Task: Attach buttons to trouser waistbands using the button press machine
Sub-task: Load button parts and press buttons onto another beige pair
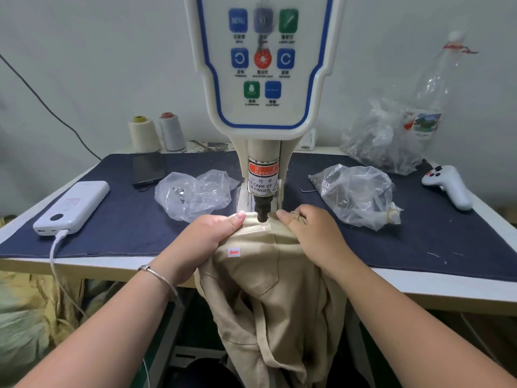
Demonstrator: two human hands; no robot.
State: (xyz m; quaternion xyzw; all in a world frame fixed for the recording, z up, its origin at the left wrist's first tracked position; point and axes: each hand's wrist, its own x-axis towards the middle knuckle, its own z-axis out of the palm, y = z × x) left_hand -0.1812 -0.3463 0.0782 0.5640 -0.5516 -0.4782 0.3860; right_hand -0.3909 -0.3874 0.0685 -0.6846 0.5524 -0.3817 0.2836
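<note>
A white button press machine (263, 79) stands at the middle of the table, its dark punch (263, 212) down on the waistband of beige trousers (268, 275). My left hand (209, 236) grips the waistband just left of the punch, thumb on top. Right of the punch, my right hand (310, 231) pinches the waistband, fingers curled over the cloth. The trouser legs hang off the table's front edge towards me. A small white sticker with a red arrow (234, 252) sits on the cloth below my left thumb. No button is visible under the punch.
Clear plastic bags lie left (193, 191) and right (355, 194) of the machine, a larger one (377, 138) behind. A power bank (72, 207) with cable, a phone (148, 169), two thread cones (156, 133), a plastic bottle (436, 88) and a white handheld controller (450, 186) stand around the dark blue mat (117, 225).
</note>
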